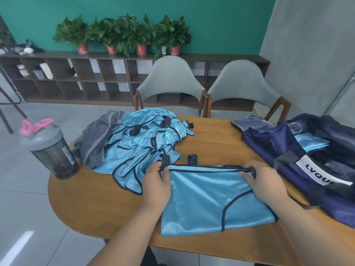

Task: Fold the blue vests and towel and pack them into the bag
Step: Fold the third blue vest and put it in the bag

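The left hand [156, 186] pinches the left end and the right hand [263, 181] the right end of the far, dark-trimmed edge of a blue vest [201, 198]. That edge runs left to right, and the cloth lies flat toward the person on the wooden table [96, 198], its black loops pointing away. Behind it to the left lie the heap of vests [146, 135] and the striped towel [98, 139], and to the right the open navy bag [269, 143].

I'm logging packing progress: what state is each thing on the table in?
Flat vest: spread on the table, far edge held at both corners.
Left hand: pinches its left corner.
Right hand: pinches its right corner.
Vest pile: crumpled, unfolded.
Striped towel: crumpled, against the pile.
Bag: open, blue fabric inside.
Bottle: upright.
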### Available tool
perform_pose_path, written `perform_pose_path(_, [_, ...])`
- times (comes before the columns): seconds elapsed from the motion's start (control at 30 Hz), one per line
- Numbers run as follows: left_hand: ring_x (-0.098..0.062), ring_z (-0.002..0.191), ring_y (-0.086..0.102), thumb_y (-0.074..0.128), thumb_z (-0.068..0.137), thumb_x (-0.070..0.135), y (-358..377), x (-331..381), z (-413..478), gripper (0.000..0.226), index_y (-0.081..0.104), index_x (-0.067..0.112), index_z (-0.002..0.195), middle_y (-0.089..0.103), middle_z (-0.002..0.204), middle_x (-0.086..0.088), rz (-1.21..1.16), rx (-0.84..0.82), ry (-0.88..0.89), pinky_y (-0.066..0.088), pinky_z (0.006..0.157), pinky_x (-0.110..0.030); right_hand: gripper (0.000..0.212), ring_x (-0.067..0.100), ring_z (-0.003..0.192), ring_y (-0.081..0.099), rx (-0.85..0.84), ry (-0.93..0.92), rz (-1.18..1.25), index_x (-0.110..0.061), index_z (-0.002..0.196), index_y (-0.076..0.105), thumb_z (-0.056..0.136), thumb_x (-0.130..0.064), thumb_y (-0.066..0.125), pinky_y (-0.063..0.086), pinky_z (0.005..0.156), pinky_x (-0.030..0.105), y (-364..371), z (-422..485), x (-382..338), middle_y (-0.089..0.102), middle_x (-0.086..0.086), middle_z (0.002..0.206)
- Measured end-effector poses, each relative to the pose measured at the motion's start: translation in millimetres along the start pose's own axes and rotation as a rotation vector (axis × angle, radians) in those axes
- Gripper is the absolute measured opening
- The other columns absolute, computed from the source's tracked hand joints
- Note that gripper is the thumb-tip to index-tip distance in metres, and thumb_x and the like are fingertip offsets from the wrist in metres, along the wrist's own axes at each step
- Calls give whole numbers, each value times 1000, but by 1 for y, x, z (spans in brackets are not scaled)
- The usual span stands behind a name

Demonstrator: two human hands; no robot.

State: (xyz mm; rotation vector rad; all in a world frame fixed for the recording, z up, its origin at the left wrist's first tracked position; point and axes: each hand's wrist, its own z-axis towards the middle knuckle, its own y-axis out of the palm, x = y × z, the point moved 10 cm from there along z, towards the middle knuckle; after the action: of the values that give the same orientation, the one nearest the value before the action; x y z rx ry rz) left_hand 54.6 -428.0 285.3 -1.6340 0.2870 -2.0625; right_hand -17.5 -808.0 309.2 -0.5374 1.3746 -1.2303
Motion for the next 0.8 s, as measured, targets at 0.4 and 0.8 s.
perform_pose_path(0.4, [-14,73,62,52,107,26,3,-6,1,26,63,16,128,66,90,0,-13,-3,-43,49,70,-31,14,8,86,61,-116,6,265,-36,100,66,93,-32,78,46,69,24,0,12,-2,66,-6,90])
perform_pose_path(0.8, [-20,111,47,70,94,12,-26,35,-17,26,56,20,114,41,116,2,122,175,77,43,96,-34,35,29,100,53,184,-104,-364,-18,124,63,91,-26,72,51,80,43,-12,-2,-51,53,5,113])
